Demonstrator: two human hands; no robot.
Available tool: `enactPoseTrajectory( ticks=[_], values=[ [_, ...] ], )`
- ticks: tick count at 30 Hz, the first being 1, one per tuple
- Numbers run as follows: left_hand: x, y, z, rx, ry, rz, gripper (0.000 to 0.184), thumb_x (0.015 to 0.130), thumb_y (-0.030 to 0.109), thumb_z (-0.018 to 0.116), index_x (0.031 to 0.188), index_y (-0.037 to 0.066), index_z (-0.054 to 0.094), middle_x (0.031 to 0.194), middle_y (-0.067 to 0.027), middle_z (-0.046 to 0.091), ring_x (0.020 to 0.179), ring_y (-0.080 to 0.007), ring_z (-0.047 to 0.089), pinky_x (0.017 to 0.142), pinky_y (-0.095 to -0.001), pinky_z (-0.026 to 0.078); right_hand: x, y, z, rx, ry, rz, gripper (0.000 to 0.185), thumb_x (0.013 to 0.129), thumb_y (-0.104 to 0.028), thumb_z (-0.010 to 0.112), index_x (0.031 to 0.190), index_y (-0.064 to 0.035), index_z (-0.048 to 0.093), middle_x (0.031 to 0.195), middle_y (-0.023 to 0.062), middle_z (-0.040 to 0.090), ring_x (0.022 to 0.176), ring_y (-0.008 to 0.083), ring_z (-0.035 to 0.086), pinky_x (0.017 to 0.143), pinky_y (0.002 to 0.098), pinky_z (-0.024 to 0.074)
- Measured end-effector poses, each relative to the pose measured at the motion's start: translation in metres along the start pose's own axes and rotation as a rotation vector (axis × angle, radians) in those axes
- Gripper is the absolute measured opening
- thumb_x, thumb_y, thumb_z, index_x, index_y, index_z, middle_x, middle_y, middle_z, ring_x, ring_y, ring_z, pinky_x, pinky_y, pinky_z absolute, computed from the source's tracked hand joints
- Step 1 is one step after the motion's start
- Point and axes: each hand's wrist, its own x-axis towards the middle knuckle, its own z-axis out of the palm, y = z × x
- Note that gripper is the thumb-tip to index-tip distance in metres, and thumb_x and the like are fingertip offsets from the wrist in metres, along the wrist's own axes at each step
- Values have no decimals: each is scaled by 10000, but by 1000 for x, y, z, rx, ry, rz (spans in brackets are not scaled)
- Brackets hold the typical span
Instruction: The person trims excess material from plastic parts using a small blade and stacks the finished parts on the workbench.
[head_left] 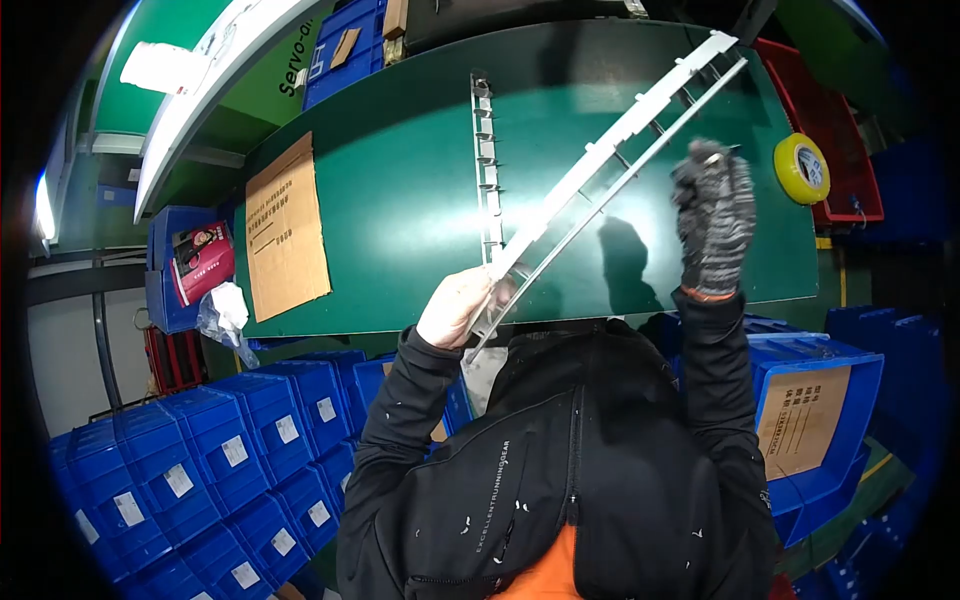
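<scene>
My left hand (pixel 462 308), bare, is closed around the near end of a long, white, ladder-like rail frame (pixel 590 165). The frame slants up and to the right across the table, with thin rungs between its two long sides. In a grey knitted glove, my right hand (pixel 716 215) is held right of the frame and apart from it. Its fingers look curled together; whatever they may pinch is too small to make out. A narrower metal strip (pixel 487 165) with several short cross-pieces lies on the table left of the frame, its near end close to my left hand.
The green table (pixel 400 220) carries a cardboard sheet (pixel 285 230) at left. A yellow tape roll (pixel 801 168) sits by the right edge, beside a red bin (pixel 835 130). Blue crates (pixel 235 450) are stacked at lower left; another blue crate (pixel 865 400) stands at right.
</scene>
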Motion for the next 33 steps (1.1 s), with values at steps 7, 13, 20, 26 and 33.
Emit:
enactPoseTrajectory(
  ticks=[7, 13, 20, 26, 33],
  values=[
    [12, -1, 28, -654, -144, -32, 315, 870, 256, 503, 622, 66, 461, 739, -55, 489, 817, -205, 500, 747, -364, 463, -66, 19, 11, -772, -500, -169, 138, 806, -103, 521, 831, -1, 611, 716, 135, 593, 638, 275, 578, 597, 349, 462],
    [23, -1, 40, -700, -96, -98, 322, 877, 272, 490, 624, 75, 463, 743, -42, 480, 831, -194, 492, 722, -330, 455, -83, 13, 4, -681, -625, 70, 108, 778, -87, 548, 816, -11, 614, 727, 153, 592, 660, 315, 574, 593, 385, 460],
    [37, -14, 55, -315, 52, 111, 248, 867, 227, 517, 729, 21, 521, 781, -56, 545, 753, -142, 490, 721, -268, 393, -76, 17, 3, -1027, -582, -179, 147, 787, -136, 527, 849, -16, 588, 753, 154, 588, 677, 313, 569, 595, 392, 454],
    [39, -15, 61, -199, 64, 212, 258, 876, 255, 514, 806, 11, 557, 757, -22, 538, 718, -93, 463, 697, -237, 373, -81, 21, -1, -1094, -560, -237, 165, 812, -139, 496, 868, -12, 585, 763, 143, 593, 682, 290, 571, 596, 385, 456],
    [46, -16, 65, 686, 325, 609, 141, 816, 130, 567, 739, 14, 543, 709, -76, 530, 689, -196, 496, 614, -305, 398, -86, 21, -13, -7, -566, 776, 253, 891, -219, 443, 817, -10, 566, 620, 30, 528, 522, 115, 480, 477, 250, 395]
  ],
)
